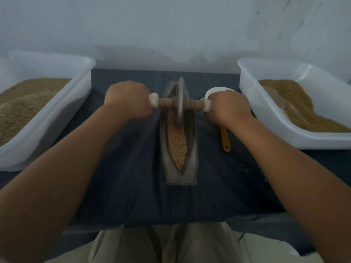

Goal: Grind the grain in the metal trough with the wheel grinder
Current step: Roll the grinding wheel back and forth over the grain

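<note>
A left hand [129, 100] and a right hand [228, 107] each curl their fingers tight round one end of the wooden axle of a grey metal wheel grinder [179, 103]. The wheel stands upright in the far half of a boat-shaped metal trough [191, 149] of tan grain [177, 147], mid-table on dark blue cloth [133, 168]. A white plastic tub [57, 118] sits at the left edge.

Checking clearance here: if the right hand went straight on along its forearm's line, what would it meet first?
Probably the white bowl, just beyond the knuckles of the right hand. The hand may sit higher and pass above it; depth is unclear.
</note>
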Tool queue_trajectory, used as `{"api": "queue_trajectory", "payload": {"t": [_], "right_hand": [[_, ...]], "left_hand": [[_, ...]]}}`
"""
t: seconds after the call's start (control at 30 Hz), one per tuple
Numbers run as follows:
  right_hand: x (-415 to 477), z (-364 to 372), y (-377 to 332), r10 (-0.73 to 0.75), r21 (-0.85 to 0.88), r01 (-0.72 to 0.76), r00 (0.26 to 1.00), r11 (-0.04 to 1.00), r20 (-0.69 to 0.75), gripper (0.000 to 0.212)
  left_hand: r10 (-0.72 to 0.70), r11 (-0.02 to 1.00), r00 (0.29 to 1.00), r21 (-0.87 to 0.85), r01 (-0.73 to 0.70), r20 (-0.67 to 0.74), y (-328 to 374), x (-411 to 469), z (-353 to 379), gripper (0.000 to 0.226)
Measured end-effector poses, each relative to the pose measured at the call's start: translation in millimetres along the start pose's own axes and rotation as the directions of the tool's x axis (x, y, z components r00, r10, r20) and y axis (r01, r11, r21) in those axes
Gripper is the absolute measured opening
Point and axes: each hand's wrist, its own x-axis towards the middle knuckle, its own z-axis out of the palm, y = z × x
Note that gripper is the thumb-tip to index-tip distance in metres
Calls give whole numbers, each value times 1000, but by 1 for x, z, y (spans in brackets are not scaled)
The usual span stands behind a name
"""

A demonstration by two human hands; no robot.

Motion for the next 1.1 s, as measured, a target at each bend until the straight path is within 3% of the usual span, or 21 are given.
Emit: {"api": "queue_trajectory", "payload": {"t": [0.13,0.23,0.3,0.37,0.5,0.67,0.83,0.97,1.1], "right_hand": [[-34,-6,3,-29,-42,30,999,999,27,38],[-75,-10,9,-147,5,148,987,989,-71,41],[-71,-13,7,-199,-143,175,965,974,-171,46],[-47,-14,2,-149,-207,124,982,970,-112,42],[9,-13,-5,-45,-157,40,999,987,-29,29],[-11,-19,-2,-85,-150,80,996,985,-24,34],[-78,-16,9,-149,-44,148,988,988,-27,39],[-26,-4,3,-57,-80,55,998,995,-18,42],[20,-2,-3,-12,-83,6,997,997,-75,40]], "left_hand": [[85,993,991,-86,-76,100,-10,-30,-1,26],[158,983,985,-84,-163,-66,-17,-75,15,38],[145,983,984,-96,-156,-105,-21,-77,27,41],[81,989,995,-118,-86,-49,-17,-56,31,38],[-33,993,998,-115,26,-57,-9,-3,26,33],[7,991,999,-131,-1,48,-11,-23,19,29],[147,989,970,8,-148,-195,-13,-82,19,36],[28,999,997,-39,-31,-76,-9,-33,20,32],[-45,997,996,-58,41,-71,-6,6,17,31]]}}
